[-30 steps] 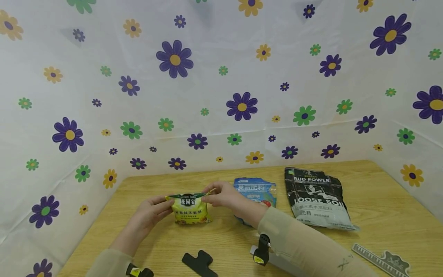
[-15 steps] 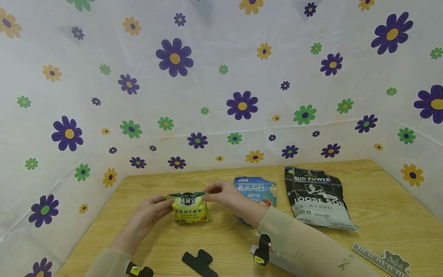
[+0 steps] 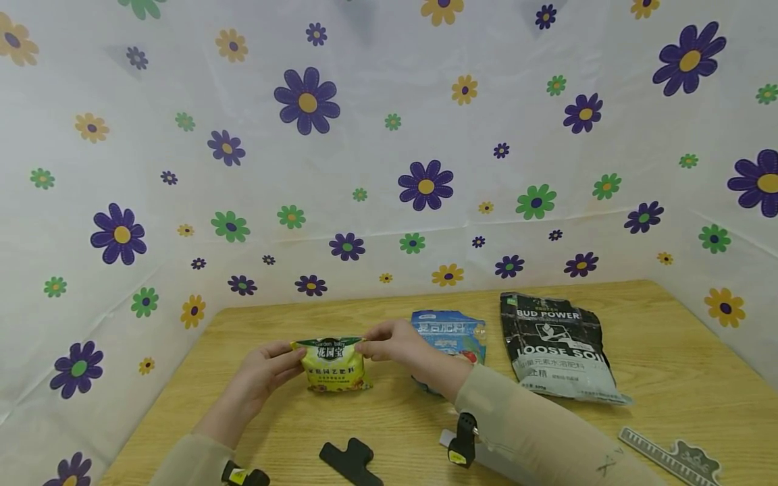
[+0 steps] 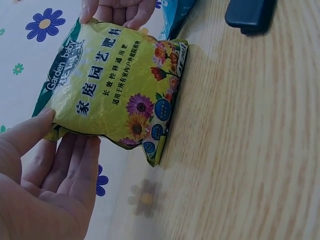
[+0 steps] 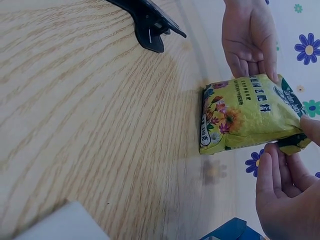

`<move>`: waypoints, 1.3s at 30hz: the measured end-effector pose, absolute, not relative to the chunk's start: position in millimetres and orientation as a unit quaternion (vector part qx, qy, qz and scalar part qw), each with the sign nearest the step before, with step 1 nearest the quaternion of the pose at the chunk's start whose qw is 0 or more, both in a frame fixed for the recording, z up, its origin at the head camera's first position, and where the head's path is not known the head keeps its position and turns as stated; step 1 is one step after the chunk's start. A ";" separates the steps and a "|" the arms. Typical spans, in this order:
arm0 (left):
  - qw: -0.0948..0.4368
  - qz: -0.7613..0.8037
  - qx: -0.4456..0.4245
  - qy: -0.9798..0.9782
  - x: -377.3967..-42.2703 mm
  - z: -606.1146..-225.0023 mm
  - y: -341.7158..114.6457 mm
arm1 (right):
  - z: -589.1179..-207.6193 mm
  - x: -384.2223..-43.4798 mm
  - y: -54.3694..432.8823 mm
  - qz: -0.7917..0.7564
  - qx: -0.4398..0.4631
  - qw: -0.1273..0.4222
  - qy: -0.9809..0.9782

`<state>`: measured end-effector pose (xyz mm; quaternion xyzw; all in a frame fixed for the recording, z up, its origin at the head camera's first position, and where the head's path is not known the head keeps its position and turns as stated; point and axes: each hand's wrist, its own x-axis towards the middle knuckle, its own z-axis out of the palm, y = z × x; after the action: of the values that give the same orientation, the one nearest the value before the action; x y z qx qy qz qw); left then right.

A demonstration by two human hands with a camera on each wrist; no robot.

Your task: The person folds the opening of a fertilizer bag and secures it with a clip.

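Observation:
A small yellow-green fertilizer bag (image 3: pixel 335 370) with a dark green top band stands upright near the left middle of the table. My left hand (image 3: pixel 263 376) pinches its upper left corner between thumb and fingers. At the upper right corner, my right hand (image 3: pixel 395 347) pinches the bag the same way. The left wrist view shows the printed front of the bag (image 4: pixel 110 85), with flowers along its bottom edge. From the right wrist, the bag (image 5: pixel 245 115) appears with its lower edge close to the wood and both hands at its top corners.
Behind my right forearm lies a blue bag (image 3: pixel 450 334), partly hidden. A larger black and grey soil bag (image 3: pixel 556 351) lies to its right. Nearer the front are a black clip (image 3: pixel 349 462), a transparent ruler-like clip (image 3: pixel 668 459) and a whitish object (image 3: pixel 498 466) under my right sleeve.
Both hands keep their hold on the yellow-green fertilizer bag. My right fingers have shifted very slightly to the right at its corner; the other things have stayed in place.

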<state>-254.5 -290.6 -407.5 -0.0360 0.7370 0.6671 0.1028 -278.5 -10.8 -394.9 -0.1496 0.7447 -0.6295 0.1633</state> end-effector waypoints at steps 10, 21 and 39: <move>0.105 0.673 -0.035 0.731 -252.9 -406.1 -290.0 | -394.9 -276.0 -11.4 -0.635 -0.128 0.163 0.744; 0.103 0.676 -0.038 0.729 -252.5 -406.3 -289.9 | -393.9 -276.6 -9.6 -0.648 -0.097 0.170 0.736; 0.102 0.679 -0.033 0.726 -252.5 -407.8 -290.3 | -391.8 -274.3 0.5 -0.658 -0.105 0.200 0.718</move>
<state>-252.5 -290.3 -407.8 -0.0331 0.7261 0.6791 0.1022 -274.3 0.5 -391.8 -0.1047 0.7180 -0.6584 0.1998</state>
